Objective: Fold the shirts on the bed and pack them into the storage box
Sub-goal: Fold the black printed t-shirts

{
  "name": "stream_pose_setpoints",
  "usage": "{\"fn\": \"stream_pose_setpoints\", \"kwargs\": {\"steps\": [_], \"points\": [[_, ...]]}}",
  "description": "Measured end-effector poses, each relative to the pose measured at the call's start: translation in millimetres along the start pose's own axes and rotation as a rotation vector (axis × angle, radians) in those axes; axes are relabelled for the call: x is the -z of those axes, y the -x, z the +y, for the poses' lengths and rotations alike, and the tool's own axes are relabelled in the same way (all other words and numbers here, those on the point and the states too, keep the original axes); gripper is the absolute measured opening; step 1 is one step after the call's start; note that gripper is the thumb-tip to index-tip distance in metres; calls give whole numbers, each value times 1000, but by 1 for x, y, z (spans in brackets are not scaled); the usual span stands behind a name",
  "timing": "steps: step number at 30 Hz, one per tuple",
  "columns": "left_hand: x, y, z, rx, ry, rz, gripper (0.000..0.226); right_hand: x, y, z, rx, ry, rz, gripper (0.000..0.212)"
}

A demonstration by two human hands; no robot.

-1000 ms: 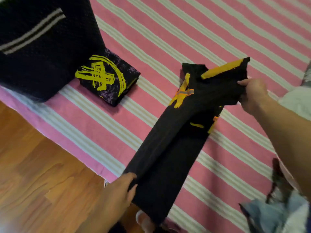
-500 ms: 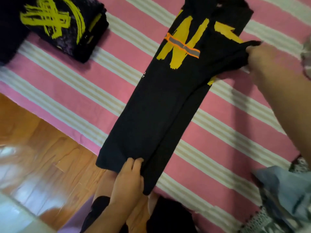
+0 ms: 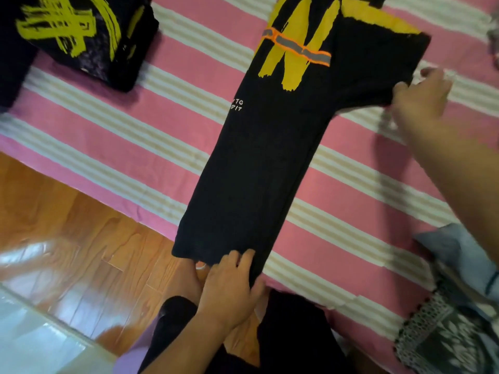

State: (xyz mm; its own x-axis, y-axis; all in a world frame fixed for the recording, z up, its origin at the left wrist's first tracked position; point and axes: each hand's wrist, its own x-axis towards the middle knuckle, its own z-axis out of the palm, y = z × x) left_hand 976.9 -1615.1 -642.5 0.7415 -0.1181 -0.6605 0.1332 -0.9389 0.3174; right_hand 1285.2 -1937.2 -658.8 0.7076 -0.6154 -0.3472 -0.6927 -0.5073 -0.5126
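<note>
A long black shirt (image 3: pixel 256 171) with a yellow print and an orange-grey band lies folded into a narrow strip on the pink striped bed (image 3: pixel 135 125). It runs from the bed's near edge away from me. My left hand (image 3: pixel 232 282) grips its bottom hem, which hangs just over the bed edge. My right hand (image 3: pixel 418 98) holds the edge of the sleeve that sticks out to the right. A second black shirt with a yellow brush print (image 3: pixel 81 39) lies folded into a small packet at the top left.
A dark fabric mass (image 3: pixel 10 63) fills the far left edge. Loose clothes, light blue (image 3: pixel 459 252) and black-and-white patterned (image 3: pixel 445 333), are heaped at the lower right. Wooden floor (image 3: pixel 81 238) lies left of the bed edge. My legs (image 3: pixel 283 333) are below.
The shirt's upper part, lifted by my right hand a second ago, now lies flat with the print facing up. My left hand stayed at the hem. The view has moved closer.
</note>
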Motion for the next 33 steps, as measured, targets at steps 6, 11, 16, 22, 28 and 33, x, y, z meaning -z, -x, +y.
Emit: {"fn": "stream_pose_setpoints", "kwargs": {"steps": [6,11,16,22,28,33], "points": [[45,-6,-101,192,63,390,37,-42,234,76,82,-35,-394,7],[67,-30,-153,259,399,-69,18,-77,357,102,-246,-69,-583,8],[85,-29,-172,141,333,-246,19,-95,378,90,-377,28,-430,14],[119,-53,-146,40,-476,-591,19,-87,343,58,-493,412,-627,18],[191,-147,-22,-300,-125,-205,20,-14,177,28,-395,72,-415,19],[206,-249,62,-439,-124,209,40,21,-2,6,-402,-358,-119,30]]}}
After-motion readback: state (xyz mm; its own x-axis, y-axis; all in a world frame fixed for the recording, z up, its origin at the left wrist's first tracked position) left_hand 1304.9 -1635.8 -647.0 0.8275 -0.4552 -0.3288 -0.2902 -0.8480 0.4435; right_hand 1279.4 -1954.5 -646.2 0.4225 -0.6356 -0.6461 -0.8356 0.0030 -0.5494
